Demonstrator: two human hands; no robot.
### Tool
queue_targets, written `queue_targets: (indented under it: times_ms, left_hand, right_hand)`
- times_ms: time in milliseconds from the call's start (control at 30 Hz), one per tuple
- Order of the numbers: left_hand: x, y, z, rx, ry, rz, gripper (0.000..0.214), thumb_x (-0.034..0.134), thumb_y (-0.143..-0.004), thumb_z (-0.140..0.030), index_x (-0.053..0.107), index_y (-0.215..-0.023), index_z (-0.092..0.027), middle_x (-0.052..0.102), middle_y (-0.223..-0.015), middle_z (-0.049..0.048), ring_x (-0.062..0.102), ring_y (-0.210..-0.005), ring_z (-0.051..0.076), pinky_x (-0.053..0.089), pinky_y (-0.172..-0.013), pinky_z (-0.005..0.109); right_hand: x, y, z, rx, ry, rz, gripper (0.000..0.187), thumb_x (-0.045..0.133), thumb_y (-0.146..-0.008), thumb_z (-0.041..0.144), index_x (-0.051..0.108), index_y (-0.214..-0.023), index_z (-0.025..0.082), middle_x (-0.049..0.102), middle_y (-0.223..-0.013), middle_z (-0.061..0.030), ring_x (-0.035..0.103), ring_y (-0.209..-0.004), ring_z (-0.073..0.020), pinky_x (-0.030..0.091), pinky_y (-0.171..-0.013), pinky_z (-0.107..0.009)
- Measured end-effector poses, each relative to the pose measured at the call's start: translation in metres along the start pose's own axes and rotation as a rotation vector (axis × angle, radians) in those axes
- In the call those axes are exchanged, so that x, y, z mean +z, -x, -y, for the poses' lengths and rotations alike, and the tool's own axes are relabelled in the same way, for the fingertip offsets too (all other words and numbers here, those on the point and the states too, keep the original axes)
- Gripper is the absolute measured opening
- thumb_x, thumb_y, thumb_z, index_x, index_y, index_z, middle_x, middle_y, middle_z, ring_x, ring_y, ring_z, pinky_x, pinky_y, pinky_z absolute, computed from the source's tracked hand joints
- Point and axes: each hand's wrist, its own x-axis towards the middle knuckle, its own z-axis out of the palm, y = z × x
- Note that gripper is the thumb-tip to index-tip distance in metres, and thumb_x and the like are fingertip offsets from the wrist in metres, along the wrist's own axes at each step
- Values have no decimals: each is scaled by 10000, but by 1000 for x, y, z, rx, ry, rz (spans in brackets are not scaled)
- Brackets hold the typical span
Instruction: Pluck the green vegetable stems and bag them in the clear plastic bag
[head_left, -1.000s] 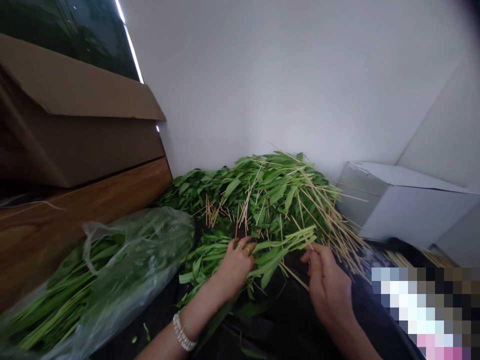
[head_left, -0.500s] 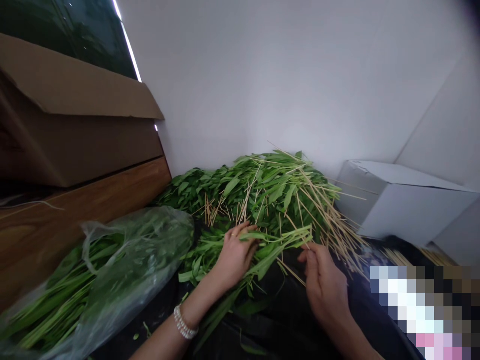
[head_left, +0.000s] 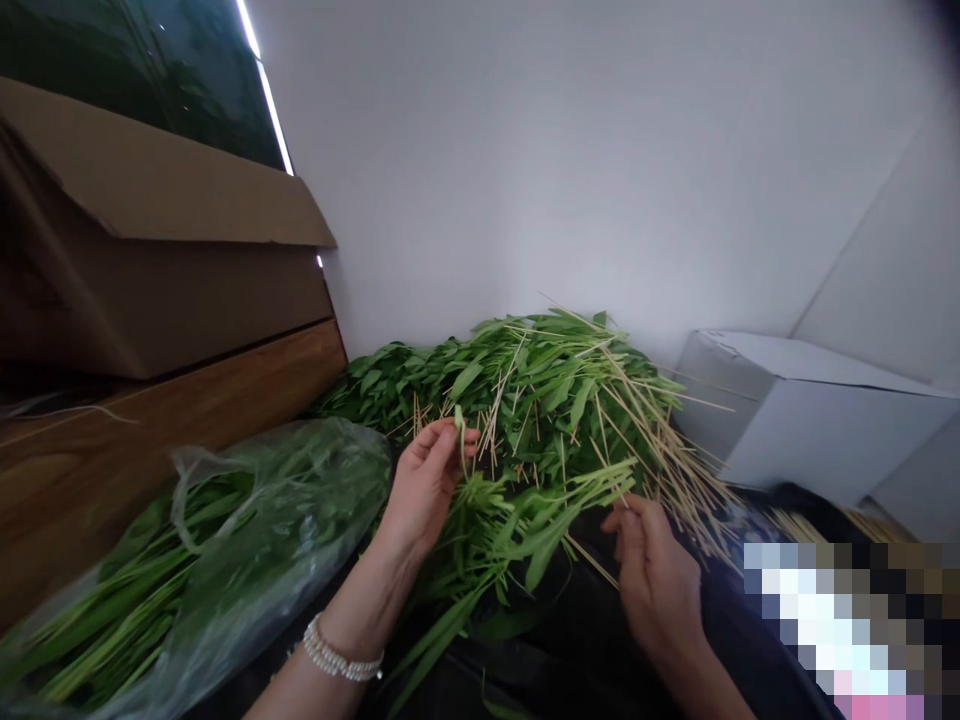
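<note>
My left hand (head_left: 431, 485), with a beaded bracelet at the wrist, pinches the pale cut end of a leafy green stalk (head_left: 459, 418) upright between thumb and fingers. Its lower part is lost behind the fingers and among other greens. To the right, my right hand (head_left: 652, 565) is closed on a thin wooden skewer (head_left: 624, 495), of which only a short piece shows. At that skewer the ends of several green stalks (head_left: 600, 482) come together; I cannot tell whether they are pierced. Their leaves trail left and down over black plastic (head_left: 570, 650).
Behind my hands, a heap of leafy greens (head_left: 465, 375) with many loose skewers (head_left: 675, 460) lies against the white wall. A clear plastic bag of greens (head_left: 300, 520) is at left, below a cardboard box (head_left: 187, 290) on a wooden surface. A white box (head_left: 832, 430) stands right.
My left hand has risen up and left out of the loose greens and now holds up a stalk end. My right hand stays almost in place, still gripping the skewer.
</note>
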Motion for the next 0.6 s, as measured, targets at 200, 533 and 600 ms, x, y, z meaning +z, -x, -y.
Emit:
queue_targets:
  times_ms: [200, 533, 600]
  left_hand:
    - [-5, 8, 13, -131, -4, 81, 285, 813, -666, -266, 721, -906, -143, 751, -846, 60, 654, -708, 111, 492, -689, 216]
    - [-3, 19, 28, -141, -126, 85, 289, 801, -680, -306, 741, -906, -137, 766, -844, 94, 683, -728, 147, 493, -710, 239]
    - [-3, 19, 29, -132, -136, 100, 276, 797, -686, -301, 746, -902, -137, 766, -838, 92, 683, -725, 145, 494, -701, 235]
  right_hand:
    - [7, 5, 3, -272, 18, 33, 258, 340, -967, 260, 569, -1072, 205, 670, -802, -23, 660, -700, -146, 497, -624, -236]
    - [20, 13, 7, -450, 68, 94, 328, 355, -958, 168, 579, -1196, 146, 690, -838, -73, 684, -738, -157, 539, -721, -257]
    - [20, 14, 7, -454, 88, 94, 328, 356, -959, 162, 575, -1200, 133, 690, -861, -84, 686, -771, -165, 541, -735, -263]
